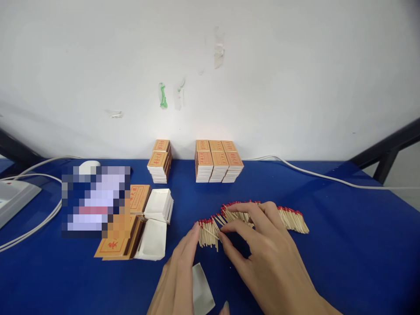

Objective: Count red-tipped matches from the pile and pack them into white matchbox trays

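Observation:
My left hand (179,275) stands on edge with its fingers stretched out and its thumb apart. Its fingertips touch the left end of a small group of matches (208,236) with red heads. Between its fingers and thumb lies an empty white matchbox tray (202,291), partly covered. My right hand (265,245) has thumb and index finger pinched together at the right side of that group, on a few matches. Behind and under its fingers a long row of matches (293,220) runs to the right, partly hidden.
Matchbox sleeves (113,245) and empty white trays (154,238) lie at the left, by a blurred-out phone-like object (98,199). Stacked matchboxes stand against the wall in a narrow pile (159,162) and a wider block (219,162). White cables (315,173) cross the blue table.

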`<state>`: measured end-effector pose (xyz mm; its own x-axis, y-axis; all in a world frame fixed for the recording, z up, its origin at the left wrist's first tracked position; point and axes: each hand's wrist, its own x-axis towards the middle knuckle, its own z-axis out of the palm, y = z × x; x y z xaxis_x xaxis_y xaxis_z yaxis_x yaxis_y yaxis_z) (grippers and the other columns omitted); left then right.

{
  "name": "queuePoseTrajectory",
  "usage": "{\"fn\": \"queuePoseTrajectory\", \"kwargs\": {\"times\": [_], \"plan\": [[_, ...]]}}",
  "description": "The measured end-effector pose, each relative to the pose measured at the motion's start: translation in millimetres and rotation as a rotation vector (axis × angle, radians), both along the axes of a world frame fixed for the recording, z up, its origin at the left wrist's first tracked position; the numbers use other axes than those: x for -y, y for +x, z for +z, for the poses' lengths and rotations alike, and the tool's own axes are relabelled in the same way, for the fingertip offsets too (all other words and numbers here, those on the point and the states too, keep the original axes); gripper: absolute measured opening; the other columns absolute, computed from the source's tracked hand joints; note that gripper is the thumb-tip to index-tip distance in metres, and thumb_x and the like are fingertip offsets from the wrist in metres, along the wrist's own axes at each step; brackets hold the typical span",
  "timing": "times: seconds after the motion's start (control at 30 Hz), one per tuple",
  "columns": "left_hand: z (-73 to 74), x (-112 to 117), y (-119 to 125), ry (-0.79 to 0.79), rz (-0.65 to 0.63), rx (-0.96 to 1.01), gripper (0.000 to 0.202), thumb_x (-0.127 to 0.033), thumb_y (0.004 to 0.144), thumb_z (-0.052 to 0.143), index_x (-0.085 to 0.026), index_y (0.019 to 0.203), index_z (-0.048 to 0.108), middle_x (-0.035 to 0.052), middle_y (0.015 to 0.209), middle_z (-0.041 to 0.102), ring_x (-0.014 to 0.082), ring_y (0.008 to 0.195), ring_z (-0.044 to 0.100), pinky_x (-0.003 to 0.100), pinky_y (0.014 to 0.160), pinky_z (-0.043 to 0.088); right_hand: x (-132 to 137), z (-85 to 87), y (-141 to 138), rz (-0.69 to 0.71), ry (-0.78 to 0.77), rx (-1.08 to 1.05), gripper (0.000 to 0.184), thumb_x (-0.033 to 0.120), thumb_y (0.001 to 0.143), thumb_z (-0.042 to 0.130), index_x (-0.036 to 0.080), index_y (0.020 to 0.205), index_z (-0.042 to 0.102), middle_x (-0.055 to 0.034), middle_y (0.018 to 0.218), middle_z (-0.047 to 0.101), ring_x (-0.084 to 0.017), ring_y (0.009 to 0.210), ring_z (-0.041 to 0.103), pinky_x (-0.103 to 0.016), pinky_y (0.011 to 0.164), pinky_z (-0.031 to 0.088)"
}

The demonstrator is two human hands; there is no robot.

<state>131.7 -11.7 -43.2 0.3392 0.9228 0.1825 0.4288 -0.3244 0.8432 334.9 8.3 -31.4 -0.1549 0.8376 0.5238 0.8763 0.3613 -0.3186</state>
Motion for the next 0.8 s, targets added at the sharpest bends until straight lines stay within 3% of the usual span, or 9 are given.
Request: {"fn": "queuePoseTrajectory", "kwargs": {"times": [0.23, 0.4, 0.6, 0.8], "plan": [[-9.4, 0, 0, -0.096, 0.004, 0.0, 0.049, -0.048, 0.108, 0.066, -0.027, 0.152, 0.059, 0.013, 0.155, 0.062, 0.0313, 0.138, 0.065, 0.057, 0.114, 0.058, 5, 0.1, 1, 0.013, -0.047, -0.068, 0.016, 0.013, 0.098, 0.072, 0.022, 0.085, 0.072, -0.0078, 0.109, 0.071, -0.026, 0.1, 0.056, -0.044, 0.086, 0.055], [-18.7, -1, -1, -0.188, 0.039, -0.007, 0.052, -0.052, 0.113, 0.047, -0.046, 0.165, 0.042, -0.0025, 0.157, 0.064, 0.0322, 0.15, 0.059, 0.054, 0.121, 0.058, 6, 0.2, 0, 0.0, -0.028, -0.077, 0.015, 0.016, 0.097, 0.073, 0.023, 0.084, 0.072, -0.0084, 0.108, 0.07, -0.026, 0.099, 0.056, -0.045, 0.085, 0.054], [-22.8, -3, 1, -0.265, 0.067, -0.005, 0.05, -0.047, 0.115, 0.038, -0.043, 0.165, 0.044, -0.0033, 0.162, 0.061, 0.0327, 0.156, 0.051, 0.056, 0.127, 0.051, 7, 0.3, -3, 0.013, -0.018, -0.077, 0.015, 0.013, 0.096, 0.073, 0.022, 0.083, 0.071, -0.0092, 0.109, 0.07, -0.026, 0.103, 0.058, -0.044, 0.088, 0.055], [-18.0, 1, 2, -0.303, 0.073, 0.009, 0.059, -0.049, 0.11, 0.055, -0.044, 0.167, 0.041, -0.0032, 0.164, 0.059, 0.0341, 0.154, 0.054, 0.057, 0.127, 0.05, 8, -2.2, -2, 0.029, -0.032, -0.071, 0.017, 0.009, 0.096, 0.07, 0.022, 0.084, 0.07, -0.0095, 0.112, 0.07, -0.027, 0.104, 0.058, -0.045, 0.089, 0.055]]}}
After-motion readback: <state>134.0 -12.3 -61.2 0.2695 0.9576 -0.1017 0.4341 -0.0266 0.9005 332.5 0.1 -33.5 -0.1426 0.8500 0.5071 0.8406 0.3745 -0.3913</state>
